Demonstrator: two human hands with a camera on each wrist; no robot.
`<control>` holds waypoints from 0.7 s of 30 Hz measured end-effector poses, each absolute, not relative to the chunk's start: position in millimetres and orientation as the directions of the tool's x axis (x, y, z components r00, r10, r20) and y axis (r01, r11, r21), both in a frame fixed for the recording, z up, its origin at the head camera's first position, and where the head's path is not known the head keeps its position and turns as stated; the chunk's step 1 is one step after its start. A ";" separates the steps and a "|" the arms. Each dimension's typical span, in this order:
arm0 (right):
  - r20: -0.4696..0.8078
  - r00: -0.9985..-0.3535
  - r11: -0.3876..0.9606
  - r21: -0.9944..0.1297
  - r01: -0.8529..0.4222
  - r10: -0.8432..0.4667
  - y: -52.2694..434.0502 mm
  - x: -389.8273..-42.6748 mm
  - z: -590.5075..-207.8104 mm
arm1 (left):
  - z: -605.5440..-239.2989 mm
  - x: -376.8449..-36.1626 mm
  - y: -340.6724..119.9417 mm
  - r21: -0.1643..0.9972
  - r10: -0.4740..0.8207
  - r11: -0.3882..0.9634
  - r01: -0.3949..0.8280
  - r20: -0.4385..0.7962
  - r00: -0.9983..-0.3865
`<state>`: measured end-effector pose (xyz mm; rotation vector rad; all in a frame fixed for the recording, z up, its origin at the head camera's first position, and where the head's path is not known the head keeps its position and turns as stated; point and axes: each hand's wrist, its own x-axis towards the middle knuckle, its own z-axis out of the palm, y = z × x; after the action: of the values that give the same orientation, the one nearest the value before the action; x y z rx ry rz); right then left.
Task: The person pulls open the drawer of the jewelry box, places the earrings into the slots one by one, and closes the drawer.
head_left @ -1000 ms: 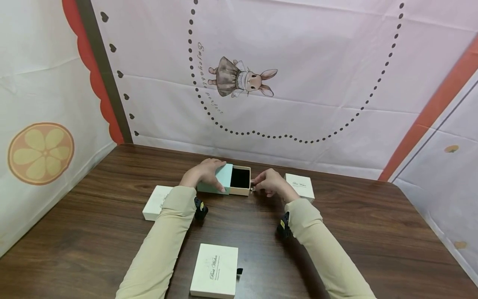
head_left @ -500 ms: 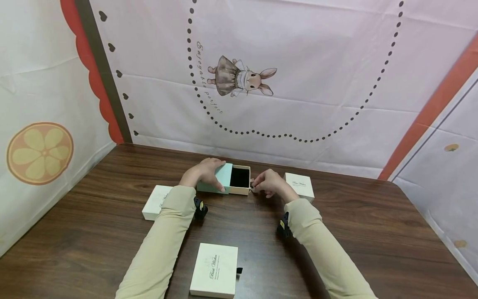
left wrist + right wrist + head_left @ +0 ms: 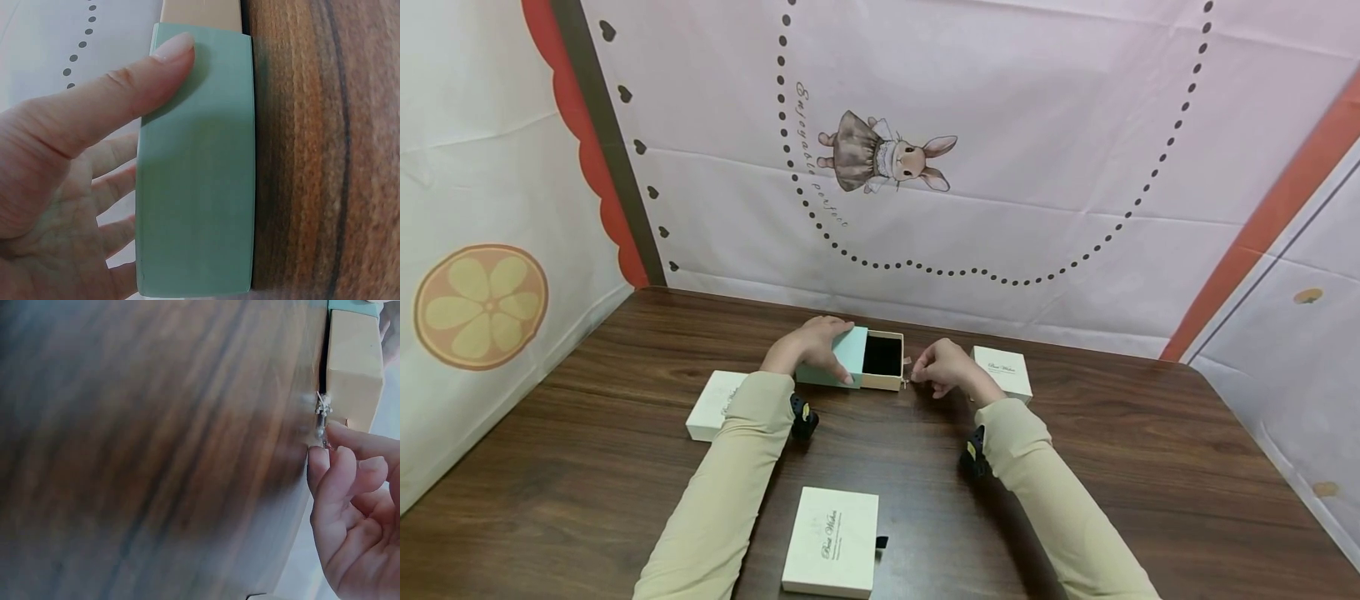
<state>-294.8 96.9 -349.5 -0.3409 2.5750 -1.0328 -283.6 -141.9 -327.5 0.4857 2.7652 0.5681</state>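
A pale green drawer box point(image 3: 854, 350) lies near the table's back edge, its cream inner tray point(image 3: 882, 383) slid partly out to the right, with black lining showing inside. My left hand point(image 3: 811, 344) holds the green sleeve, thumb on the front side point(image 3: 200, 187) and fingers on the far side. Just right of the tray's end, my right hand point(image 3: 946, 367) pinches a small shiny silver piece of jewelry point(image 3: 322, 407) between thumb and fingertips; part of it is hidden by the fingers. A ribbon tab point(image 3: 907, 361) sticks out from the tray's end.
White boxes with printed lettering stand around: one box point(image 3: 1002, 371) behind my right wrist, another box point(image 3: 711, 408) beside my left forearm, and a larger box point(image 3: 831, 542) with a black tab near the front. A printed cloth point(image 3: 1000, 208) hangs behind the wooden table point(image 3: 1150, 467).
My right hand has shifted slightly right, a little farther from the tray's end, and the ribbon tab now shows apart from the fingers. The left hand and green box have stayed put.
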 end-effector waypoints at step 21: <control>-0.029 -0.971 0.625 -0.769 -0.131 -0.239 99.5 -296.1 -343.6 | -327.3 -283.1 -141.2 0.413 0.369 0.871 0.266 -0.193 -0.909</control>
<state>-296.1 99.5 -343.6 -0.3101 2.7150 -1.2700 -283.1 -141.2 -327.3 0.4801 2.7774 0.5578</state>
